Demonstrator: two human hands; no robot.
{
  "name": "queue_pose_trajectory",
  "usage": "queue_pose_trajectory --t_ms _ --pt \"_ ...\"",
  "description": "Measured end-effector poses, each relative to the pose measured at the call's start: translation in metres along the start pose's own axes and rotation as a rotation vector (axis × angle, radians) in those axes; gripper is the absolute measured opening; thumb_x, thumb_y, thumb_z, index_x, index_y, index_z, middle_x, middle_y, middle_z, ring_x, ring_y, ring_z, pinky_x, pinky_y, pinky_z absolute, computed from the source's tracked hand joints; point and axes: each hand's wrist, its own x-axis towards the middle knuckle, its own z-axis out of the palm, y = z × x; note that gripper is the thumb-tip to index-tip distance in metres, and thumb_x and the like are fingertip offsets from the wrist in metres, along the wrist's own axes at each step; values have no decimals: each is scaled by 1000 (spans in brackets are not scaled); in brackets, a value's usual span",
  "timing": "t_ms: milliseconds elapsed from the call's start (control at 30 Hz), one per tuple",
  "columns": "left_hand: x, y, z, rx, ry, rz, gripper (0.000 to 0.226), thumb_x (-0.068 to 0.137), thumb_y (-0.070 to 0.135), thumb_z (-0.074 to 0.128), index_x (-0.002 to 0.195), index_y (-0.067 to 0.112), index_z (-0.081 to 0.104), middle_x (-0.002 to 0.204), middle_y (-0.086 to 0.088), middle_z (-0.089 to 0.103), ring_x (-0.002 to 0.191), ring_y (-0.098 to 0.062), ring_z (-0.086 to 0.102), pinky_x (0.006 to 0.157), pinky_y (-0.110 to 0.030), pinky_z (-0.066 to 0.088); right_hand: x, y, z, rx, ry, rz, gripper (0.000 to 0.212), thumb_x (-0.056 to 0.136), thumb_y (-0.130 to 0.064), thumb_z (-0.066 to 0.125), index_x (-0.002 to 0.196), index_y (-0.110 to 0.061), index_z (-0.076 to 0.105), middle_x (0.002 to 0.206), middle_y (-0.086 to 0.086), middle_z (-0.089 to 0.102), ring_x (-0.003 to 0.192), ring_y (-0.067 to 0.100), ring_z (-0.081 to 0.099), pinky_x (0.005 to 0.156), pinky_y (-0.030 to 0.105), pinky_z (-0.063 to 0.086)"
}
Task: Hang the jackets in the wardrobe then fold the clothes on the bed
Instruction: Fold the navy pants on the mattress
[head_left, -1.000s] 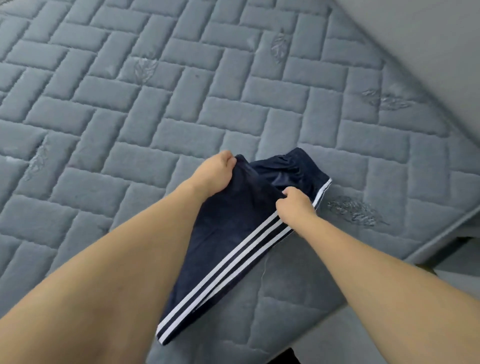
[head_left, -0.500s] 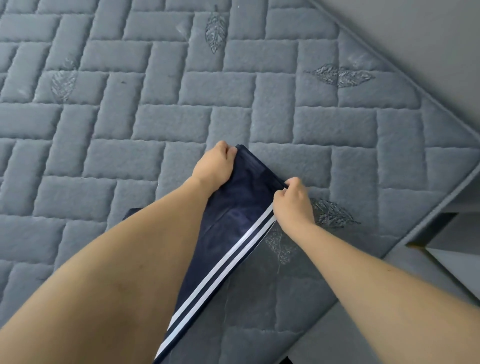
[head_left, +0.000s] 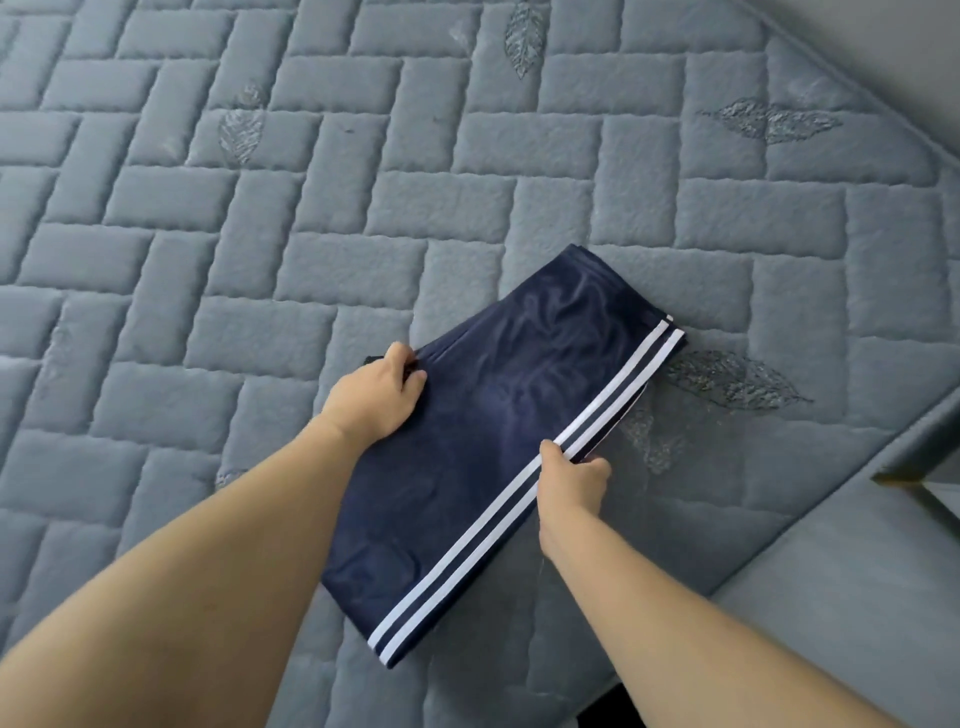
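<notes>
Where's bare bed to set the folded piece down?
Bare quilt lies left of the left hand and beyond the navy garment, across the bed. Tight on the right: the right hand grips the striped side near the bed's edge.

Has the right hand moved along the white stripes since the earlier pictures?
Yes. The right hand slid back toward the person along the stripes of the navy garment, away from its far end.
</notes>
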Motion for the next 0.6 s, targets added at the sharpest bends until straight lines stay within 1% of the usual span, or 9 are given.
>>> queue_pose_trajectory --t_ms 67,167,267,367,433,500,533,567,600 --pt "-21 -27 4 20 32 -12 28 100 39 39 121 21 43 112 -6 66 102 -32 59 82 -40 37 -16 21 10 14 -5 31 51 87 -27 61 129 -9 39 119 9 55 89 27 54 77 38 41" --pt "-50 -59 13 70 81 -34 31 97 34 42 126 22 45 117 -10 64 110 -34 54 93 -44 33 -39 58 22 11 1 57 48 89 -28 59 128 -8 40 111 8 56 82 25 53 75 37 41" --pt "-72 -83 23 79 134 -76 35 95 29 44 129 21 46 126 -9 59 115 -35 47 97 -46 32 -59 97 34 -4 6 56 43 90 -28 56 126 -7 45 100 6 57 75 21 52 73 36 41" --pt "-93 -108 32 2 140 -209 34 94 30 46 127 19 47 130 -11 50 120 -36 40 98 -47 33 -80 135 47 -4 -10 89 37 92 -27 55 123 -9 47 88 -2 51 70 16 49 74 36 40" --pt "-108 -126 37 -60 108 -262 36 93 34 49 126 18 46 132 -12 42 122 -36 34 98 -47 33 -97 159 57 30 -39 133 27 91 -24 56 114 -12 48 92 -1 52 70 17 48 77 36 39" --pt "-117 -138 40 -113 85 -279 34 92 38 51 120 20 45 132 -12 36 124 -35 29 100 -47 33 -112 176 69 58 -51 173 21 91 -22 56 107 -10 47 96 4 56 74 21 51 79 39 46" --pt "-120 -141 40 -145 78 -312 30 91 40 50 115 22 45 132 -11 33 126 -34 26 101 -47 32 -119 182 75 81 -55 191 21 92 -21 55 107 -9 48 92 5 57 70 22 53 76 40 52" --pt "-122 -143 39 -197 65 -366 27 91 41 49 112 24 44 134 -11 31 127 -34 25 102 -47 31 -126 186 80 117 -63 208 19 94 -22 53 108 -9 48 88 6 58 63 21 55 67 39 55" --pt "-124 -143 37 -256 54 -421 25 91 40 49 110 25 44 135 -11 31 128 -34 25 102 -47 31 -132 188 85 155 -65 216 19 97 -24 50 109 -9 48 87 7 58 57 21 56 57 35 54"
